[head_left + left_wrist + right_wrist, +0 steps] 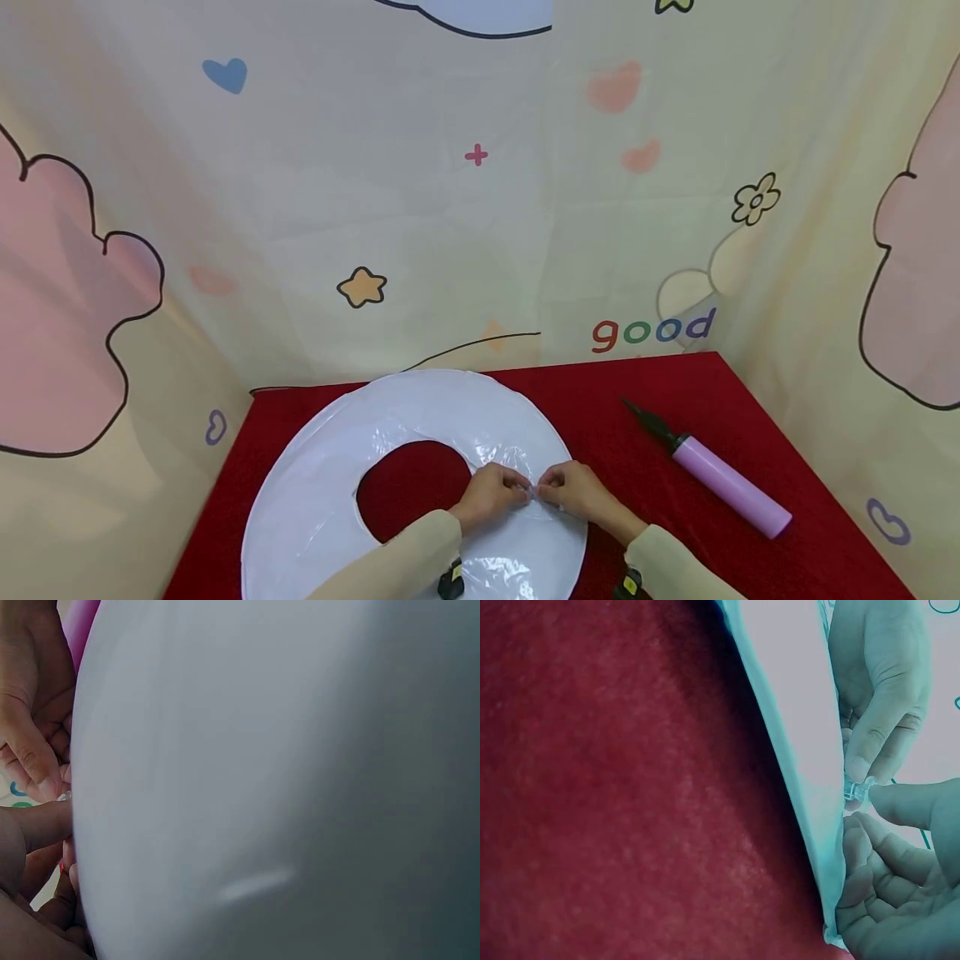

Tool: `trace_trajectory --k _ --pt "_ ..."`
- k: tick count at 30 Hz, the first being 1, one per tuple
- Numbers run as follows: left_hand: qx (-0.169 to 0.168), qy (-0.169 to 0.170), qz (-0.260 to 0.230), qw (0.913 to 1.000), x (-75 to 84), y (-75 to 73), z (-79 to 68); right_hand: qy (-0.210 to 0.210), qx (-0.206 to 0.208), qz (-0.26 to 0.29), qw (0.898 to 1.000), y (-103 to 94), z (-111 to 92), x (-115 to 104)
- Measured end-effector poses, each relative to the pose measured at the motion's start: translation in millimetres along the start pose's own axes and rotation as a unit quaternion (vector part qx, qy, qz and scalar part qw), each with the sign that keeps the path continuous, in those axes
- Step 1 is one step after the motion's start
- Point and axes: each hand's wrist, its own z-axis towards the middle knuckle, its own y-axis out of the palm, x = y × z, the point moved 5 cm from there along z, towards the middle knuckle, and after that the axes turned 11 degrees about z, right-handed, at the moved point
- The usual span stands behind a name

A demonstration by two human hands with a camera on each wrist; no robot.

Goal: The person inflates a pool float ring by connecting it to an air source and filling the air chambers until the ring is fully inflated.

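Note:
A white, shiny inflatable swim ring (300,500) with rounded sides lies flat. On its right part stands a small clear plastic valve (856,793), between both hands. My left hand (491,497) reaches over the ring from the hole side and pinches the valve between thumb and forefinger. From the right edge my right hand (576,490) meets it, thumb against the valve and fingers curled close below, as the right wrist view shows. The ring's wall (225,750) fills most of the left wrist view, hiding part of the fingers.
A pink-purple hand pump (733,487) with a black nozzle lies to the right of the ring, on the red cloth-covered table (637,500). Printed curtains (450,208) hang behind and at both sides.

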Motion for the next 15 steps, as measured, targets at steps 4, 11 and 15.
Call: trace_trajectory --k 4,11,15 --pt "0.0 0.003 0.006 1.0 0.5 0.9 -0.1 -0.003 -0.015 -0.014 1.0 0.7 -0.1 -1.0" --pt "0.01 0.005 0.028 0.9996 0.6 2.0 -0.1 0.007 -0.011 -0.019 1.0 1.7 -1.3 -3.2" --pt "0.017 0.01 0.039 0.999 2.0 1.2 0.6 0.004 -0.005 -0.022 1.0 3.3 -2.0 -8.1"
